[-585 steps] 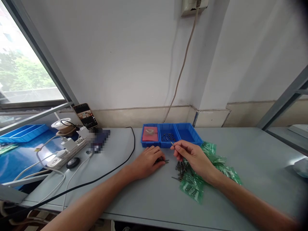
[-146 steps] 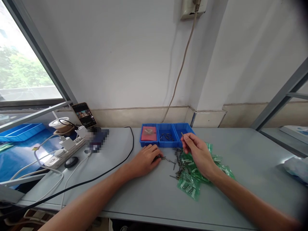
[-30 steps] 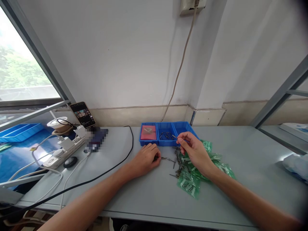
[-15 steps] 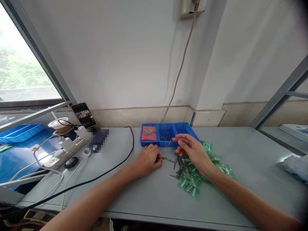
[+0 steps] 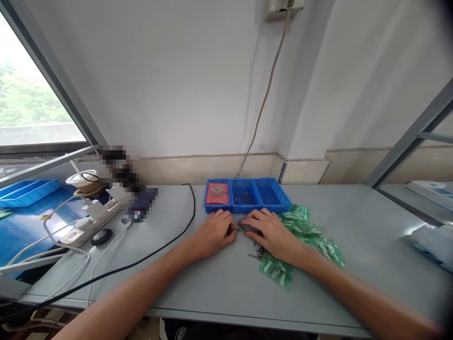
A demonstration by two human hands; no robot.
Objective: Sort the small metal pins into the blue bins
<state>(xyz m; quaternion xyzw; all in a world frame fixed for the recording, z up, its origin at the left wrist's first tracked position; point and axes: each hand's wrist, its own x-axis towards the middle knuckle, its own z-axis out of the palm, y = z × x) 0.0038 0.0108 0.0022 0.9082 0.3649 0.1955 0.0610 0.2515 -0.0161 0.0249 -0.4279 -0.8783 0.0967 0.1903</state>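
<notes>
My left hand (image 5: 215, 233) rests on the table with its fingers curled around small slim metal pins, mostly hidden in the grip. One metal pin (image 5: 241, 229) sticks out to the right. My right hand (image 5: 271, 232) meets it there, thumb and fingertips closing on its end. Beneath and beside the right hand lie loose metal pins (image 5: 260, 254) and green plastic bags (image 5: 278, 271) of similar small parts. Behind both hands stands a blue three-compartment tray (image 5: 231, 208). It holds a pink bag (image 5: 217, 193) on the left and several metal pins (image 5: 244, 198) in the middle.
A black cable (image 5: 141, 265) crosses the table to the left. Beyond it are a black oval object (image 5: 101, 237), a power strip (image 5: 95, 228), a lidded cup (image 5: 83, 179) and another blue tray (image 5: 31, 193). A plastic-wrapped bundle (image 5: 433, 245) lies far right.
My right hand has come down and left from the tray's middle compartment to the pin at my left hand. A pin near its fingertips has left them. My left hand stays put.
</notes>
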